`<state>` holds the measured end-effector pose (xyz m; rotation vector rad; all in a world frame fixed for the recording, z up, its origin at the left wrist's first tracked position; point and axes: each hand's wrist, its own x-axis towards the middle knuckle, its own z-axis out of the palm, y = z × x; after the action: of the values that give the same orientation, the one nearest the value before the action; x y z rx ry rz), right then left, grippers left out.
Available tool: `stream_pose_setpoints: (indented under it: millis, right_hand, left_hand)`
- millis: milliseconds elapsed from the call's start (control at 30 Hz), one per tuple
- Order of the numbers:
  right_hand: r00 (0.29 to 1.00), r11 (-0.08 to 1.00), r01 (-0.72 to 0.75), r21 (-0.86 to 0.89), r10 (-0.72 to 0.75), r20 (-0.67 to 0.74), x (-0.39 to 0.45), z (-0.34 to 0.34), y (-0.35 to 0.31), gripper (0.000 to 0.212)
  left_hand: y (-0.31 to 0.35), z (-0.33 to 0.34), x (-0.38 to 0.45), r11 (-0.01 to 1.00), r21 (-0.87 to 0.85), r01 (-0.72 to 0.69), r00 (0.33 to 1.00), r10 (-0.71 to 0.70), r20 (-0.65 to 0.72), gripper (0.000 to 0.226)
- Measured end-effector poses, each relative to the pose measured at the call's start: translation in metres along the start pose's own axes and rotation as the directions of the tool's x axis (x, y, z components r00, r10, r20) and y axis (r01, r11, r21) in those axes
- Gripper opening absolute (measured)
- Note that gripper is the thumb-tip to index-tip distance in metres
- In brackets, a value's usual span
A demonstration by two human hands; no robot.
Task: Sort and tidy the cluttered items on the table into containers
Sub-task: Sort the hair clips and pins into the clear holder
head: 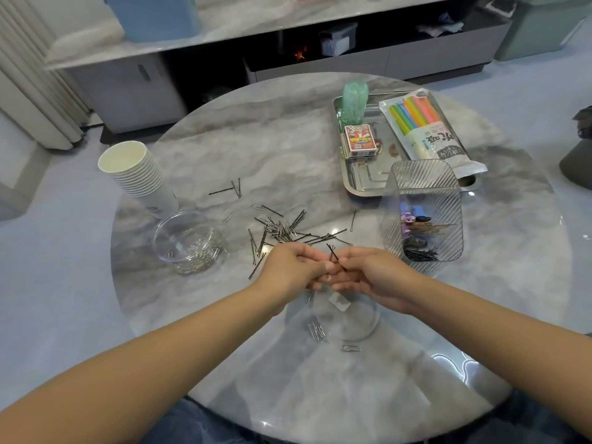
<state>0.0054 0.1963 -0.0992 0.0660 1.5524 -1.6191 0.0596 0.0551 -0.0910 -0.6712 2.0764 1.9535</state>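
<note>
Hairpins (334,256) are pinched between left hand (290,267) and right hand (373,277), fingers curled, above the desk (288,129).

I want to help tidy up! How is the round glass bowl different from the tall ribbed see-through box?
The round glass bowl is low and smooth; the ribbed box is taller, with slanted ridges on its walls. The bowl holds silvery paper clips; the box holds black hairpins and some colourful clips. The bowl sits left of the loose pile, beside the paper cups; the box sits right, by the metal tray. Both are clear and open-topped.
</note>
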Motion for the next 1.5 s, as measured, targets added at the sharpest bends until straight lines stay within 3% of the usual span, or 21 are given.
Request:
stream_pose_setpoints:
  millis: [167,267,333,433,500,600,667,800,867,933,967,1033,1167,1200,1267,1367,1500]
  right_hand:
    - [1.000,0.999,-0.029,0.044,0.029,0.006,0.005,-0.004,0.001,0.023]
    - [0.992,0.973,-0.068,0.223,0.090,-0.089,0.008,-0.008,-0.004,0.022]
    - [0.979,0.938,-0.084,0.337,0.140,-0.146,0.012,-0.013,-0.008,0.021]
    - [0.971,0.939,-0.113,0.326,0.174,-0.166,0.015,-0.015,-0.012,0.023]
    - [0.970,0.940,-0.127,0.317,0.185,-0.158,0.016,-0.013,-0.013,0.025]
    - [0.972,0.946,-0.132,0.297,0.183,-0.150,0.017,-0.010,-0.017,0.027]
    - [0.969,0.947,-0.131,0.294,0.185,-0.162,0.018,-0.011,-0.018,0.027]
    - [0.959,0.953,-0.134,0.272,0.194,-0.205,0.019,-0.013,-0.015,0.023]
    - [0.957,0.955,-0.125,0.270,0.187,-0.221,0.019,-0.012,-0.016,0.017]
    - [0.956,0.962,-0.112,0.247,0.173,-0.239,0.019,-0.011,-0.017,0.016]
    - [0.955,0.968,-0.106,0.227,0.163,-0.249,0.020,-0.010,-0.016,0.018]
    - [0.951,0.977,-0.102,0.189,0.152,-0.269,0.021,-0.010,-0.015,0.022]
    - [0.954,0.979,-0.075,0.187,0.125,-0.272,0.022,-0.010,-0.014,0.026]
    - [0.957,0.980,-0.063,0.189,0.113,-0.267,0.022,-0.011,-0.014,0.028]
    - [0.965,0.981,-0.036,0.190,0.083,-0.248,0.021,-0.010,-0.015,0.029]
    - [0.982,0.963,-0.001,0.268,0.051,-0.180,0.021,-0.011,-0.015,0.028]
    - [0.999,0.887,-0.036,0.461,0.036,0.008,0.019,-0.008,-0.016,0.031]
  left_hand:
    - [0.004,0.007,0.007,0.979,0.189,-0.074,0.997,0.067,0.045,0.004]
    - [0.011,-0.002,0.027,0.917,0.373,-0.138,0.985,0.165,-0.043,0.005]
    - [0.012,-0.012,0.047,0.793,0.591,-0.147,0.967,0.240,-0.081,0.001]
    - [0.002,-0.020,0.071,0.567,0.811,-0.145,0.958,0.285,-0.028,0.022]
    - [-0.002,-0.016,0.079,0.503,0.844,-0.186,0.952,0.306,0.027,0.028]
    - [0.003,-0.006,0.087,0.416,0.880,-0.228,0.940,0.328,0.089,0.015]
    - [0.006,-0.001,0.093,0.294,0.923,-0.249,0.933,0.329,0.147,0.010]
    - [0.008,0.006,0.089,-0.060,0.963,-0.263,0.913,0.308,0.269,0.022]
    - [0.006,0.007,0.087,-0.148,0.953,-0.265,0.909,0.290,0.298,0.027]
    - [0.005,0.006,0.086,-0.173,0.950,-0.259,0.914,0.276,0.299,0.029]
    - [0.004,0.003,0.085,-0.159,0.954,-0.254,0.918,0.270,0.289,0.028]
    - [0.006,-0.002,0.084,-0.027,0.969,-0.245,0.939,0.242,0.244,0.027]
    - [0.025,-0.009,0.077,0.450,0.875,-0.176,0.980,0.165,0.112,0.012]
    - [0.030,-0.008,0.074,0.588,0.797,-0.138,0.989,0.121,0.082,0.015]
    - [0.037,-0.008,0.066,0.766,0.640,-0.066,0.998,0.040,0.055,0.025]
    - [0.039,-0.005,0.055,0.880,0.474,0.000,0.998,-0.029,0.052,0.026]
    - [0.035,0.009,0.043,0.916,0.401,0.002,0.997,-0.031,0.064,0.013]
